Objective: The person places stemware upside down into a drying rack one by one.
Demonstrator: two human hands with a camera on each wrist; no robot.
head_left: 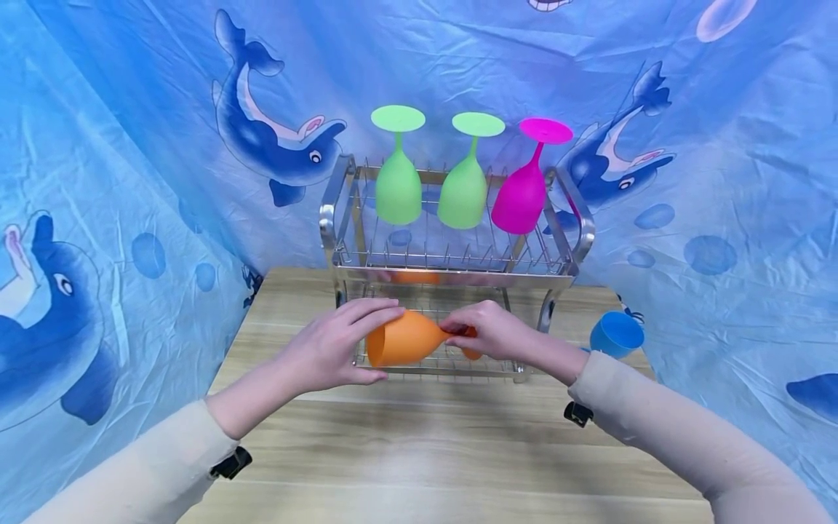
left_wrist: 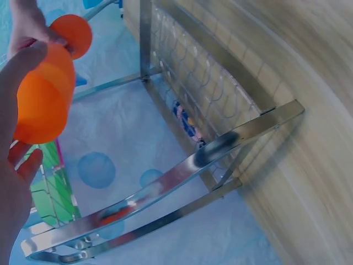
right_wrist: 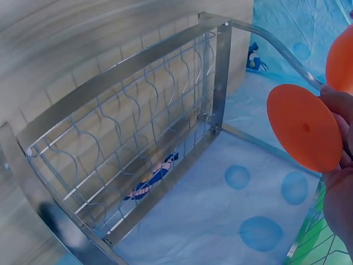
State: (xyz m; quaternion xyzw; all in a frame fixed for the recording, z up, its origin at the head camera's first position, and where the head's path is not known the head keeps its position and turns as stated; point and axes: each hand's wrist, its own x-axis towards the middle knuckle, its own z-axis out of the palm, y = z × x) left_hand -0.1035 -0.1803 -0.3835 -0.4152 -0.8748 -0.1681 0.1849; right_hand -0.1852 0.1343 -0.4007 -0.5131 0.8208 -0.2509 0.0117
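Note:
An orange plastic wine glass (head_left: 409, 338) lies sideways in the air between my hands, in front of the rack's lower tier, mouth to the left. My right hand (head_left: 491, 331) pinches its stem close to the foot. In the right wrist view the round orange foot (right_wrist: 303, 127) faces the camera, beside the fingers. My left hand (head_left: 340, 338) spans the bowl at the rim, fingers over the top and thumb below. The left wrist view shows the orange bowl (left_wrist: 47, 94) between those fingers.
A two-tier metal dish rack (head_left: 452, 276) stands on the wooden table (head_left: 406, 451). Its upper tier holds two upside-down green wine glasses (head_left: 398, 191) and a magenta wine glass (head_left: 520, 200). A blue cup (head_left: 617, 335) is on the right, beyond my right forearm. Blue dolphin-print cloth (head_left: 458, 58) surrounds the table.

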